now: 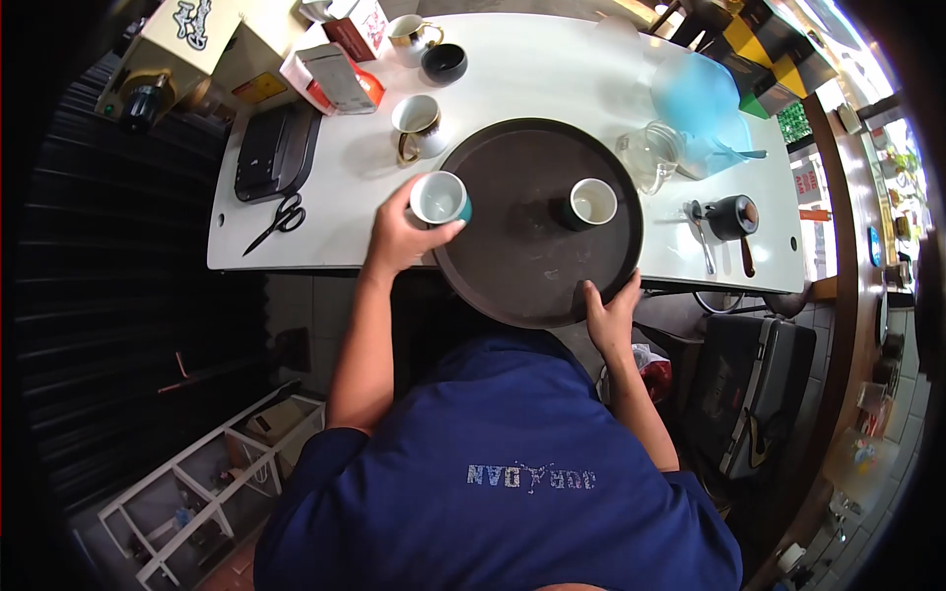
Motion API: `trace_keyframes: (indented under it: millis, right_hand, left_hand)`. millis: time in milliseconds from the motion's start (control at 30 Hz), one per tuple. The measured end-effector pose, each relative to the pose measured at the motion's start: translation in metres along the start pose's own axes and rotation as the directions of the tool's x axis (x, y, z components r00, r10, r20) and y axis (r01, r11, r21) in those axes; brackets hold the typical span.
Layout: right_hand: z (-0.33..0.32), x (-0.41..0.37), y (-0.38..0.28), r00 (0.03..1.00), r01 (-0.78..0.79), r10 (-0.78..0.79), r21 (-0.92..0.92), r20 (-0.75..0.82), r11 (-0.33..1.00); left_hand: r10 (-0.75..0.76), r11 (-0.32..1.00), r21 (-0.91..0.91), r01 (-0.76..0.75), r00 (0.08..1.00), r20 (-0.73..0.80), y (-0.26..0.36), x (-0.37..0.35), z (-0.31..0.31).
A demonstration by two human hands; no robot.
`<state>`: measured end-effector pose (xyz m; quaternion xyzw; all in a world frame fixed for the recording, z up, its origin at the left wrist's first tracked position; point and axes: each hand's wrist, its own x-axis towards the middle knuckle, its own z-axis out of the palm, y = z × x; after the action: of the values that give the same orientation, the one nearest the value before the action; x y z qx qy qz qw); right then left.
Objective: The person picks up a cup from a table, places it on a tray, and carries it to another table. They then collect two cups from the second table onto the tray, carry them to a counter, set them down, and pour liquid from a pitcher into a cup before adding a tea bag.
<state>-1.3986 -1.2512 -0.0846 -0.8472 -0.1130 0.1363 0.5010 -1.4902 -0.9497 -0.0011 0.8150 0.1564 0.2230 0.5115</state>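
My left hand is closed around a teal cup with a white inside, held at the left edge of a round dark brown tray. A second cup, dark outside and pale inside, stands on the tray's right half. At the tray's lower right, my right hand grips the rim, thumb on top and the other fingers hidden beneath. The tray's near edge overhangs the front of the white table. Just beyond my left hand is a white mug with a gold handle.
Left on the table are scissors and a black scale-like device. Behind stand a black bowl and another gold-handled mug. To the right are a glass pitcher, a blue container, a spoon and a small black pot.
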Motion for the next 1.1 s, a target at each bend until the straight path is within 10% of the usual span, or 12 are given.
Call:
trace_keyframes:
  millis: [67, 600, 800, 967, 1100]
  right_hand:
    - [0.004, 0.0, -0.008, 0.979, -0.009, -0.049, -0.282, -0.196, 0.959]
    - [0.035, 0.016, -0.003, 0.93, -0.098, 0.014, -0.214, -0.366, 0.972]
    - [0.043, 0.022, -0.058, 0.821, -0.419, 0.092, -0.484, -0.564, 0.768]
    - [0.054, 0.047, -0.071, 0.903, 0.118, -0.229, -0.304, -0.363, 0.945]
    - [0.065, 0.068, -0.067, 0.9, 0.199, -0.203, -0.051, -0.385, 0.979]
  left_hand:
    - [-0.016, 1.0, 0.009, 0.017, 0.998, -0.062, -0.009, -0.003, -0.023]
    - [-0.205, 0.979, -0.04, 0.202, 0.947, -0.247, -0.106, 0.059, -0.097]
    - [-0.176, 0.983, 0.007, 0.181, 0.963, -0.204, -0.118, 0.078, -0.102]
    - [-0.152, 0.987, 0.036, 0.158, 0.979, -0.139, -0.124, 0.092, -0.106]
    - [-0.182, 0.983, 0.021, 0.184, 0.98, -0.083, -0.132, 0.092, -0.105]
